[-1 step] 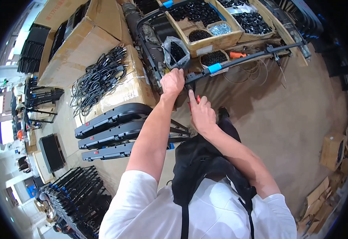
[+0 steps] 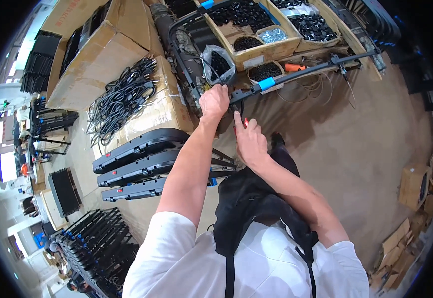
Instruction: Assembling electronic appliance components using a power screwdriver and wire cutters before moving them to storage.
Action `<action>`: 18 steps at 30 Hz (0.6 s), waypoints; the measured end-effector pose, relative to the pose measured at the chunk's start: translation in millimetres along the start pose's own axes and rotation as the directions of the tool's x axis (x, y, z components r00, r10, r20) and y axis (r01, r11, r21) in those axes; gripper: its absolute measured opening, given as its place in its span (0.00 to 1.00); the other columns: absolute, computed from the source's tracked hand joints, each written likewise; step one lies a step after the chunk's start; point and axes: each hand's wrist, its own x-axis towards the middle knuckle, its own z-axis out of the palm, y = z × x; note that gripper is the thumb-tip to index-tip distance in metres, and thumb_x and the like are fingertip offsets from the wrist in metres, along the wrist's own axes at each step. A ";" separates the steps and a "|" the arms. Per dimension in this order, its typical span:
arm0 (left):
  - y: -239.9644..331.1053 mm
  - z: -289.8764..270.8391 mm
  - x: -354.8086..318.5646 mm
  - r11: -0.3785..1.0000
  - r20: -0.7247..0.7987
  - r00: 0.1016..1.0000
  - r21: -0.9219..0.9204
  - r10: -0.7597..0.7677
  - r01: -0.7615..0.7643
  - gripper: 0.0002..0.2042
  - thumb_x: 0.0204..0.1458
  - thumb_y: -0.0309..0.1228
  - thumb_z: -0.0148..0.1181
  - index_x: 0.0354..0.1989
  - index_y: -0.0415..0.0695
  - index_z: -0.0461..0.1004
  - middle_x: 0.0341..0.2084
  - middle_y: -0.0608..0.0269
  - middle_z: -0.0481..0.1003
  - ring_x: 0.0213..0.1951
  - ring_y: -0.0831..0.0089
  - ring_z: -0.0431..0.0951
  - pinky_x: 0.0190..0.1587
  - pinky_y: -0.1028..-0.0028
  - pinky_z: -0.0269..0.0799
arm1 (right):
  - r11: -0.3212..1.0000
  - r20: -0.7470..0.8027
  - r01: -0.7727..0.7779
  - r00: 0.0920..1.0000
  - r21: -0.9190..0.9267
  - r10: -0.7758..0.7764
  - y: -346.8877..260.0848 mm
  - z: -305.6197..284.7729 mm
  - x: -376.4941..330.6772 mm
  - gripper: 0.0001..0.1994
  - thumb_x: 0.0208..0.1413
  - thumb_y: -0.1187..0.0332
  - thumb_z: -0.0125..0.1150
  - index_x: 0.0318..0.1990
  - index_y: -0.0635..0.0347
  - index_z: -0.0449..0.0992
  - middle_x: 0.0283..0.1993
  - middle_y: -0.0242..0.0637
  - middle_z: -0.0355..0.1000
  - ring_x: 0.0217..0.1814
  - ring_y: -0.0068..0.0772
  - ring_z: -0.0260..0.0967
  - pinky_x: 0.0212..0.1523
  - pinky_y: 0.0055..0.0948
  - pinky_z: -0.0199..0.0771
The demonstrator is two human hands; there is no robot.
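My left hand point(image 2: 214, 102) is closed in a fist at the corner of a black tubular frame point(image 2: 296, 75), and a thin black cable point(image 2: 217, 77) runs up out of its fingers toward a plastic bag. Just right of and below it, my right hand point(image 2: 252, 141) is wrapped round a red-handled hand tool point(image 2: 246, 122), with the index finger stretched along it. The tool's working end is mostly hidden under the frame. Blue tape point(image 2: 266, 84) marks the bar right of the hands.
Cardboard boxes of black parts point(image 2: 241, 17) stand beyond the frame, beside a clear plastic bag point(image 2: 219, 64). At left, coiled power cords point(image 2: 124, 99) lie on a carton, above several black housings point(image 2: 139, 144) with red switches. An orange-handled tool point(image 2: 295, 67) lies behind the bar.
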 end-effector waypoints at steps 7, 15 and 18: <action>5.5 2.5 1.9 0.995 -0.008 0.996 -0.025 -0.093 0.093 0.23 0.68 0.48 0.50 0.37 0.41 0.83 0.35 0.38 0.83 0.43 0.38 0.83 0.50 0.45 0.76 | 0.999 -0.001 -0.014 1.000 0.048 0.014 -4.4 -5.3 -2.2 0.44 0.50 0.71 0.69 0.78 0.51 0.60 0.43 0.48 0.67 0.41 0.45 0.76 0.31 0.35 0.85; -0.6 5.1 4.1 0.996 -0.094 0.991 -0.005 -0.092 0.092 0.22 0.67 0.46 0.52 0.32 0.41 0.83 0.32 0.39 0.83 0.39 0.40 0.85 0.47 0.46 0.79 | 0.950 0.096 -0.049 0.995 0.307 0.020 14.3 -11.6 12.3 0.47 0.47 0.74 0.68 0.79 0.47 0.59 0.46 0.44 0.70 0.39 0.35 0.76 0.36 0.30 0.83; 7.2 2.9 5.3 0.996 -0.074 0.994 -0.035 -0.079 0.077 0.22 0.68 0.47 0.51 0.34 0.40 0.83 0.33 0.38 0.83 0.41 0.39 0.84 0.48 0.46 0.78 | 0.266 0.282 -0.221 0.934 0.938 -0.218 66.5 20.2 26.7 0.50 0.45 0.77 0.64 0.81 0.45 0.56 0.46 0.34 0.68 0.35 0.24 0.69 0.35 0.23 0.75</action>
